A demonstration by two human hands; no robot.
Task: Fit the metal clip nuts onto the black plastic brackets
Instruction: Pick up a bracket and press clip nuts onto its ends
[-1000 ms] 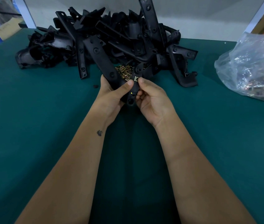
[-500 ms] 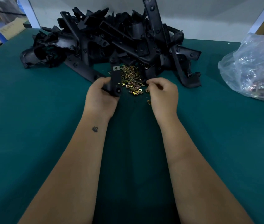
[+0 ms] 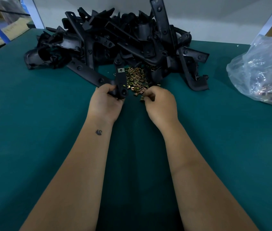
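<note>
left hand (image 3: pixel 106 101): grips bracket (image 3: pixel 121 84) just left of clip nut pile (image 3: pixel 137 80), fitted nut showing at its far end | right hand (image 3: pixel 160 101): fingers curled, pinching one clip nut (image 3: pixel 142 98) at pile's near edge, nut mostly hidden | bracket heap (image 3: pixel 123 40): behind pile, parts overlapping | plastic bag (image 3: pixel 262 70): right of pile, cut off by frame, contents blurred | green tabletop (image 3: pixel 31 130)

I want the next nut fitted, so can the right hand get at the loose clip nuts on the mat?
Probably yes: the right hand is at the near edge of the clip nuts, apparently pinching one, nothing between.
</note>
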